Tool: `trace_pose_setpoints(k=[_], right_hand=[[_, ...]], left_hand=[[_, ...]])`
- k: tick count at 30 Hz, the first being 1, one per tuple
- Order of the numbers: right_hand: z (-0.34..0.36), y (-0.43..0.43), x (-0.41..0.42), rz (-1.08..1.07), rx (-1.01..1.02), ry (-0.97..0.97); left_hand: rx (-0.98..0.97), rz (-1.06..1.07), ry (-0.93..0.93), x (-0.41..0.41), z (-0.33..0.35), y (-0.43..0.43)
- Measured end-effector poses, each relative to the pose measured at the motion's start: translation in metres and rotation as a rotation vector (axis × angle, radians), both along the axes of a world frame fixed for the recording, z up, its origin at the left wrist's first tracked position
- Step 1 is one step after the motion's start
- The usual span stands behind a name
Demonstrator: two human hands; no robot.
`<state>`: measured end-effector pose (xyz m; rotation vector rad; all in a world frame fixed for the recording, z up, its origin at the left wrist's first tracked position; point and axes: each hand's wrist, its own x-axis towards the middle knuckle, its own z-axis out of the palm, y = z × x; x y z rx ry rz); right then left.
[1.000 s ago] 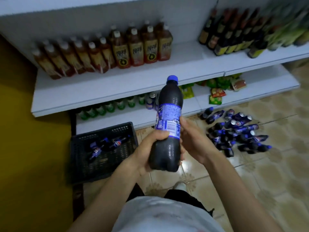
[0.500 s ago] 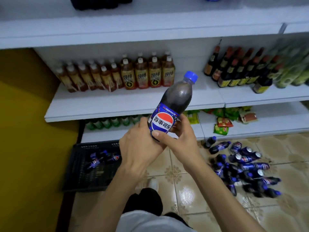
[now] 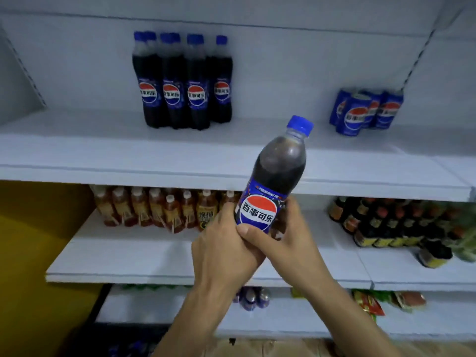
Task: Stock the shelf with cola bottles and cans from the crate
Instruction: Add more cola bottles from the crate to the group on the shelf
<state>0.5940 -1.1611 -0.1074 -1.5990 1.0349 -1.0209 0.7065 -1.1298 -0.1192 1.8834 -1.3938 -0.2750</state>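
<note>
Dark plastic crate [image 3: 103, 337] lies blurred at the near left, with something blue inside. Beyond it the left hand [image 3: 221, 253] wraps the base of a full cola bottle [image 3: 279, 171]. The right hand [image 3: 288, 243] curls round the bottle's right side, thumb across the foot of the label. The bottle tilts, cap up and right, in front of the white shelf [image 3: 103, 155]. Far back on that shelf stand upright cola bottles [image 3: 180, 83] at left and cans [image 3: 365, 109] at right, well apart.

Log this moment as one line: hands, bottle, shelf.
held cola bottle: tilted, not yet shelved | left hand: grips lower body | right hand: grips at label | top shelf: stocked bottles left, cans right
</note>
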Motion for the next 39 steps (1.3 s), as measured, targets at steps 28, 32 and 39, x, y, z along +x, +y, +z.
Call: trace_pose_setpoints(k=[28,32,39], right_hand=[[0.06,-0.327,0.116,0.267,-0.356,0.137],[0.049,-0.345,0.139,0.223,-0.338,0.132],[0.034,-0.361,0.161,0.175,-0.317,0.12]], left_hand=[[-0.183,0.25,-0.237,0.147,0.01,-0.258],[-0.261,0.462,-0.108,0.175,0.014,-0.277],[-0.093,0.543,0.052,0.212,0.015,-0.296]])
